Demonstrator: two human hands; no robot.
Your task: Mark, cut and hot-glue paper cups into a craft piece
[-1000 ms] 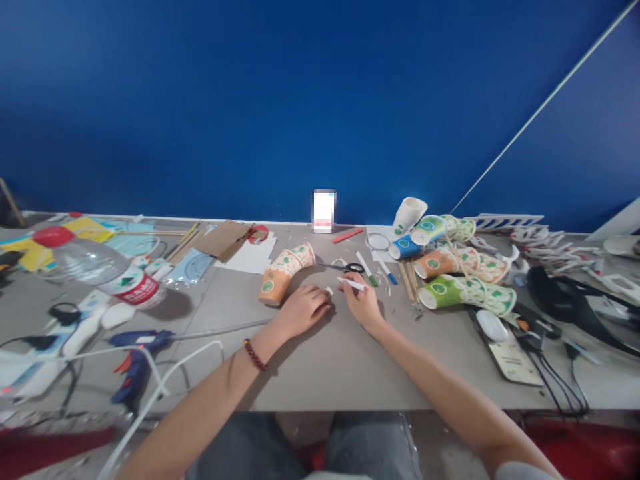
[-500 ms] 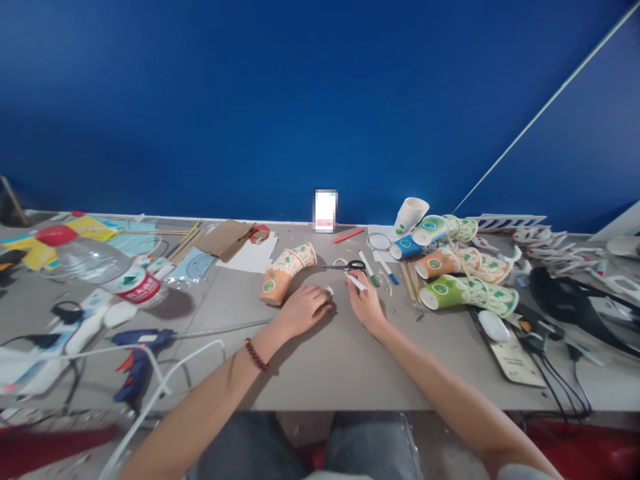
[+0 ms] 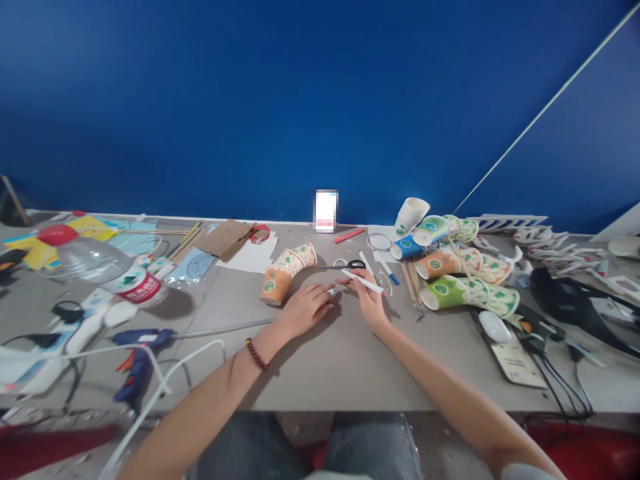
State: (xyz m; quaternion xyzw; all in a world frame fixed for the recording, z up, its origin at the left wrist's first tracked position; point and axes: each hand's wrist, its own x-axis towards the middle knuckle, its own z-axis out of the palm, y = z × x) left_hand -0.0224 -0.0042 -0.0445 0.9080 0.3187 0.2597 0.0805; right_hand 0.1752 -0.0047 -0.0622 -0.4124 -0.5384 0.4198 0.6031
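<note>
My left hand (image 3: 303, 307) lies on the grey table (image 3: 325, 360), fingers pressed over a small white piece that is mostly hidden under them. A beaded bracelet (image 3: 256, 354) circles that wrist. My right hand (image 3: 367, 297) holds a white pen (image 3: 362, 281), its tip pointing left toward my left fingertips. Black-handled scissors (image 3: 346, 265) lie just beyond both hands. An orange stack of paper cups (image 3: 283, 270) lies on its side to the left of my left hand.
Several paper cups (image 3: 450, 273) lie heaped at the right with markers (image 3: 386, 268) and sticks. A water bottle (image 3: 95, 267) and a blue glue gun (image 3: 137, 357) with cables are at the left. Cardboard (image 3: 227, 238) and paper sit at the back. Black cables (image 3: 565, 313) are at the far right.
My right hand has turned the pen so that its tip now points left at my left fingers. My left hand's fingers have stretched out slightly.
</note>
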